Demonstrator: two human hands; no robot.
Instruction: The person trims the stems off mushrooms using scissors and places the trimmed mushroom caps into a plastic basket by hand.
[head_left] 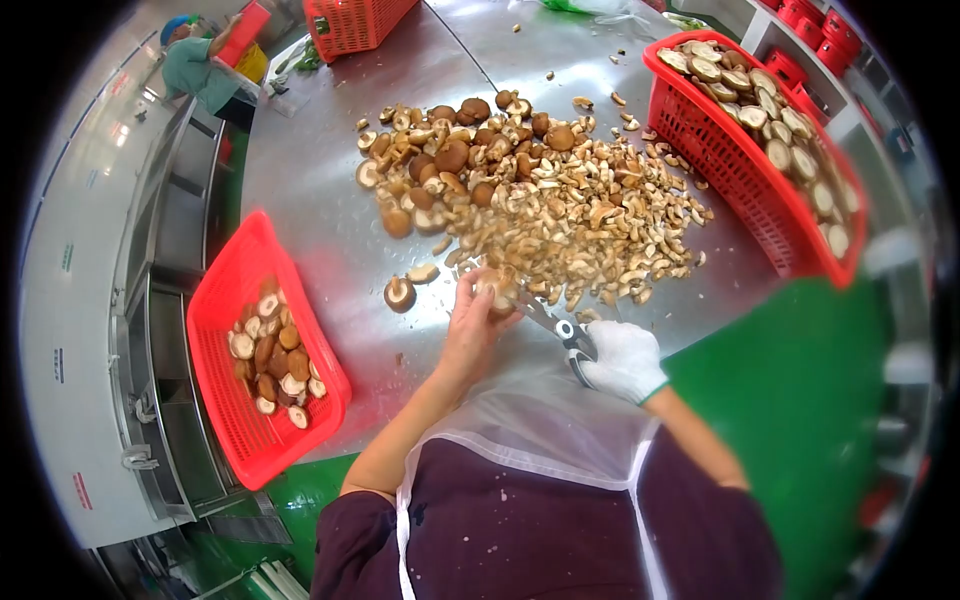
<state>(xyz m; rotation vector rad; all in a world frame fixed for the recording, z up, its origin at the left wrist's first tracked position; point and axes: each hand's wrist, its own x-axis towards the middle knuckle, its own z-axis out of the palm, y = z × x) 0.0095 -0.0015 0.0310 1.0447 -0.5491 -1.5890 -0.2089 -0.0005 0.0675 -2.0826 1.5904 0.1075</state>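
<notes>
Near the table's front edge, my bare left hand [474, 322] has its fingers wrapped round a mushroom [499, 290]. My right hand [622, 362], in a white glove, grips scissors [567, 330] with dark and white handles. Their blades point left at the mushroom's underside, partly hidden there. Just beyond my hands spreads a heap of cut mushroom stems [590, 215], with whole brown mushrooms [452, 155] at its back left. One brown mushroom [399, 294] and a pale piece [423, 273] lie apart, left of my left hand.
A red basket [215, 330] with several mushrooms stands at the left. Another red basket [720, 170], full of mushrooms, is at the right. A third basket [345, 30] sits at the table's [300, 150] far side. A person [200, 70] holds a red container at the back left.
</notes>
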